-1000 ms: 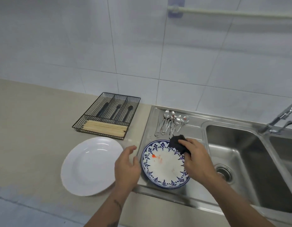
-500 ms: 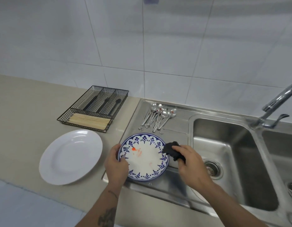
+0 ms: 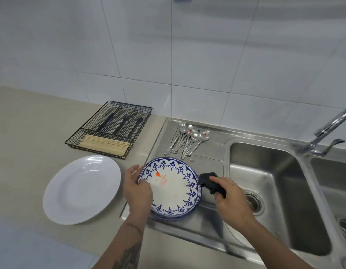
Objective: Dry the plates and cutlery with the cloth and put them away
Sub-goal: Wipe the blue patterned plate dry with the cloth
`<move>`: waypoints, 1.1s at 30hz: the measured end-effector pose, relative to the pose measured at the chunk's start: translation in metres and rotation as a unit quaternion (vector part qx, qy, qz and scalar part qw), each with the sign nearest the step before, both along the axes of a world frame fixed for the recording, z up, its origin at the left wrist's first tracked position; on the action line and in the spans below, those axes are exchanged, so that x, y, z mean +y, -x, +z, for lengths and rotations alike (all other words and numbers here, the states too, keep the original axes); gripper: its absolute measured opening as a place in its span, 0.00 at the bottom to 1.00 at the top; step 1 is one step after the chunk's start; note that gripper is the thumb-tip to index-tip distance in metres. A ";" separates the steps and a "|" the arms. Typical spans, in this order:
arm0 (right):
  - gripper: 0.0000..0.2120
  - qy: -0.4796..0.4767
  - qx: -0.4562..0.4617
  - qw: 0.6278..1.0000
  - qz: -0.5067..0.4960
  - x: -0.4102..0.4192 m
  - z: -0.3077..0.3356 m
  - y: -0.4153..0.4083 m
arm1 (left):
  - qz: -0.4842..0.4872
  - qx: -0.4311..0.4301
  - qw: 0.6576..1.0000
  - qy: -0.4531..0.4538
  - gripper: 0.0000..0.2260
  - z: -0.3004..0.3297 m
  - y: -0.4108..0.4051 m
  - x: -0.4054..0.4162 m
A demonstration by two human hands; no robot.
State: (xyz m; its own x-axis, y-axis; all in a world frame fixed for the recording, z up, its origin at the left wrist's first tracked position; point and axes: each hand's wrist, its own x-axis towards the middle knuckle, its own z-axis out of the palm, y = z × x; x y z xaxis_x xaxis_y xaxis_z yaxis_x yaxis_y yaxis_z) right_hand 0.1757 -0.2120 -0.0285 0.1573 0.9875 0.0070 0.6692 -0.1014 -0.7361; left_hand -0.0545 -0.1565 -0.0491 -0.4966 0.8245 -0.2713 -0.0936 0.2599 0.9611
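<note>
A blue-patterned plate (image 3: 174, 189) with orange marks on its white middle lies on the steel draining board. My left hand (image 3: 137, 189) grips its left rim, thumb over the edge. My right hand (image 3: 230, 199) holds a dark cloth (image 3: 209, 181) bunched at the plate's right rim. A plain white plate (image 3: 81, 189) rests on the beige counter to the left. Several steel spoons and a fork (image 3: 187, 139) lie in a pile on the draining board behind the patterned plate.
A black wire cutlery tray (image 3: 94, 144) at the back left holds wooden chopsticks and black utensils. A steel sink basin (image 3: 265, 191) with a drain lies right of the board, with a tap (image 3: 327, 131) above and a second basin at the far right.
My left hand went from hovering beside the patterned plate to gripping its left rim. My right hand with the cloth slid from the plate's top rim to its right rim.
</note>
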 end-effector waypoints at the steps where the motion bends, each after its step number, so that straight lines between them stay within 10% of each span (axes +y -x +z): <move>1: 0.23 -0.002 0.002 1.000 -0.004 0.002 0.001 0.002 | -0.004 -0.007 1.000 -0.003 0.24 0.003 0.002 0.002; 18: 0.23 -0.117 0.045 0.983 -0.137 0.000 0.019 0.031 | -0.114 -0.177 0.977 -0.031 0.28 0.056 0.011 0.043; 33: 0.24 -0.106 -0.196 0.964 -0.146 -0.047 0.025 -0.036 | -0.301 -0.133 0.942 -0.073 0.33 0.093 -0.163 0.054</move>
